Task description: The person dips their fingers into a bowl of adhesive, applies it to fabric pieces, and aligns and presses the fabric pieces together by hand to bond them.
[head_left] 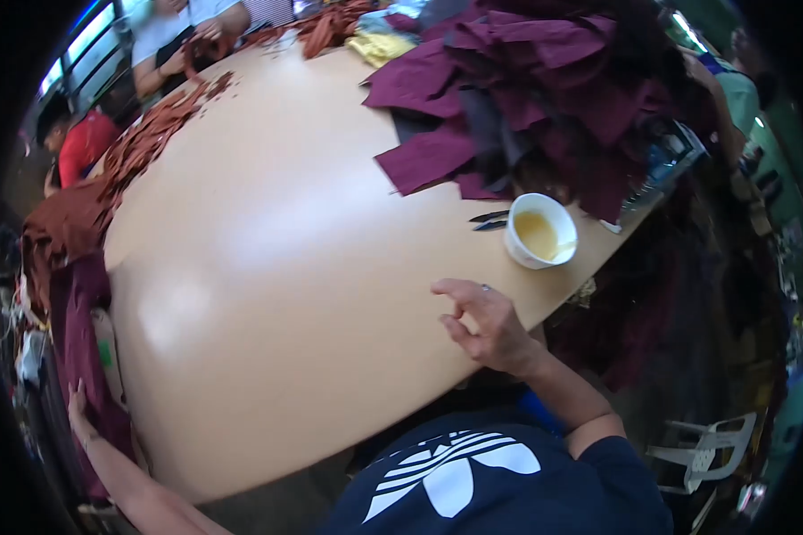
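My right hand is raised over the near right part of the table, thumb and index finger apart, with nothing between them. Beyond it stands a white cup with yellowish contents, and small dark snips lie at its left side. At the far left, my left hand reaches down to the maroon cloth hanging at the table's side; its fingers are stretched out and touch the cloth.
Maroon and dark cloth pieces are heaped at the back right. Rust-brown cloth runs along the left edge of the table. A person handles brown cloth across the table. A white plastic chair stands at the lower right.
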